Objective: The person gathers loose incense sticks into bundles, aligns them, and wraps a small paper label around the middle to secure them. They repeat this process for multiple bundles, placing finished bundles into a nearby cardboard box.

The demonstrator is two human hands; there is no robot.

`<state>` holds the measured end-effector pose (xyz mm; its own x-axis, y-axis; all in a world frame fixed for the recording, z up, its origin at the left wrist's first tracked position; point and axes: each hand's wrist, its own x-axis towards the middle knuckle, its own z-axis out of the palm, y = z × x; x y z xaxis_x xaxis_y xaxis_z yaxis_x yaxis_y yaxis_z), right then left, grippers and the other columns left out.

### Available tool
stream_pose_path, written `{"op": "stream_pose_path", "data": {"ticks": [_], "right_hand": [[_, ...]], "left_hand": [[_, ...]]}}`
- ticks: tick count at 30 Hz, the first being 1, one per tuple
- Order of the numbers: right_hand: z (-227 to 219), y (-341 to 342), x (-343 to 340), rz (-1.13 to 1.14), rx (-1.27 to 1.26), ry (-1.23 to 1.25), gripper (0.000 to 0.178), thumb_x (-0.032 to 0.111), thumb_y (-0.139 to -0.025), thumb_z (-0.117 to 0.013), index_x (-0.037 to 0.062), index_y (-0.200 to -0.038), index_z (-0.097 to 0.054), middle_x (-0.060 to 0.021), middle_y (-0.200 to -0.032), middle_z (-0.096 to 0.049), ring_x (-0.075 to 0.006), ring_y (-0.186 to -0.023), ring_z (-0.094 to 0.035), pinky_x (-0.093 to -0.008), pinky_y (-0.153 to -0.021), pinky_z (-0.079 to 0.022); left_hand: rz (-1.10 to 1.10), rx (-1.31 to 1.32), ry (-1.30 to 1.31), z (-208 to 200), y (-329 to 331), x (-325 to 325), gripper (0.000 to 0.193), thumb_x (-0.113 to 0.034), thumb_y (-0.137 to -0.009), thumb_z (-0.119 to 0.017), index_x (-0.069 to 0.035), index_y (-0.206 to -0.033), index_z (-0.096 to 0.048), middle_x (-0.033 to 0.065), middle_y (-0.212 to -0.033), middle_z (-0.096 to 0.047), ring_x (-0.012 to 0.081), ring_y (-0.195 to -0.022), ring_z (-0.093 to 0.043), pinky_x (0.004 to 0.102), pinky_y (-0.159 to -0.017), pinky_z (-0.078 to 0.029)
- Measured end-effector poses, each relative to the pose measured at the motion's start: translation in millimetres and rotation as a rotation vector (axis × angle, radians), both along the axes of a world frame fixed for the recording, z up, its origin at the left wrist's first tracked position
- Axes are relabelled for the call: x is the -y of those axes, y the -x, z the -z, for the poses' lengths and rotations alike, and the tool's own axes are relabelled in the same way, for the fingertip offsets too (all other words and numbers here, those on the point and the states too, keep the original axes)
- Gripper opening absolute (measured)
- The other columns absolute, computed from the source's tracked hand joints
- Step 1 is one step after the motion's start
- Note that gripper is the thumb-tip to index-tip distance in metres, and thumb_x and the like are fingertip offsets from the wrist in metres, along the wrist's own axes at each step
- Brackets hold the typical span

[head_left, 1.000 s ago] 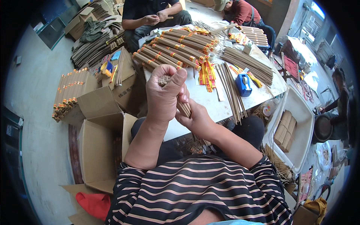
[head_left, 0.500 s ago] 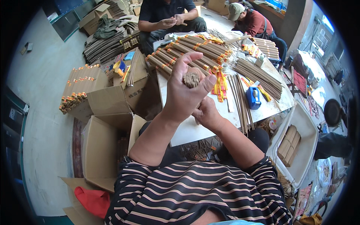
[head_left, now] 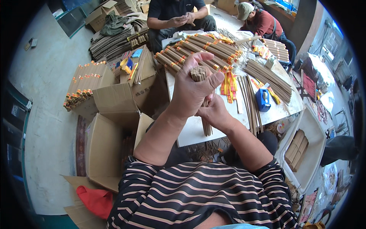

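A bundle of thin brown incense sticks (head_left: pixel 207 127) stands tilted between my hands, its upper end facing me. My left hand (head_left: pixel 189 91) wraps round the upper part, thumb and fingers closed about it. Lower down, my right hand (head_left: pixel 216 113) grips the same bundle; the lower end sticks out beneath it over the white table (head_left: pixel 188 136). Just beyond my hands lie finished bundles (head_left: pixel 213 47) with red and yellow bands. Loose paper bands (head_left: pixel 228 87) hang beside my left thumb. To the right are loose incense sticks (head_left: pixel 268 81) and a blue tape dispenser (head_left: pixel 263 100).
An open cardboard box (head_left: pixel 105 149) stands at my left, near a stack of banded bundles (head_left: pixel 85 82). A white tub (head_left: pixel 313 152) with tied sticks is at my right. Two people sit across the table, one in dark clothes (head_left: pixel 175 11), one in red (head_left: pixel 267 23).
The bundle has tilted, so its lower end now shows further below my right hand. Both hands keep their hold. The whole view has shifted slightly.
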<state>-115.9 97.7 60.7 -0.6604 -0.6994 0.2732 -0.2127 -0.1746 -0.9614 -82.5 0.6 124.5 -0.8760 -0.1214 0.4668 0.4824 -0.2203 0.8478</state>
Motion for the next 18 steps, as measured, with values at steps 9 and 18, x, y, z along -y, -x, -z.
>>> {"op": "stream_pose_path", "data": {"ticks": [9, 18], "right_hand": [[3, 4, 5, 0.038, -0.112, -0.004, 0.034, 0.016, -0.077, -0.067, 0.0023, -0.103, -0.051, -0.0086, -0.085, -0.058, -0.0131, -0.082, -0.055, -0.0286, -0.076, -0.046], [-18, -27, -8, -0.005, 0.166, -0.261, 0.027, 0.024, -0.082, -0.065, 0.0001, -0.083, -0.051, -0.0047, -0.062, -0.055, -0.0160, -0.055, -0.053, -0.0328, -0.054, -0.046]], "left_hand": [[-0.113, 0.021, -0.095, 0, 6, 6, 0.034, -0.010, -0.080, -0.068, 0.000, -0.105, -0.047, -0.0022, -0.060, -0.051, 0.0019, -0.047, -0.045, 0.0160, -0.042, -0.037], [0.183, 0.115, -0.379, 3, -1, 24, 0.026, -0.011, -0.080, -0.067, -0.002, -0.096, -0.049, 0.0030, -0.061, -0.051, 0.0128, -0.048, -0.052, 0.0261, -0.047, -0.046]]}}
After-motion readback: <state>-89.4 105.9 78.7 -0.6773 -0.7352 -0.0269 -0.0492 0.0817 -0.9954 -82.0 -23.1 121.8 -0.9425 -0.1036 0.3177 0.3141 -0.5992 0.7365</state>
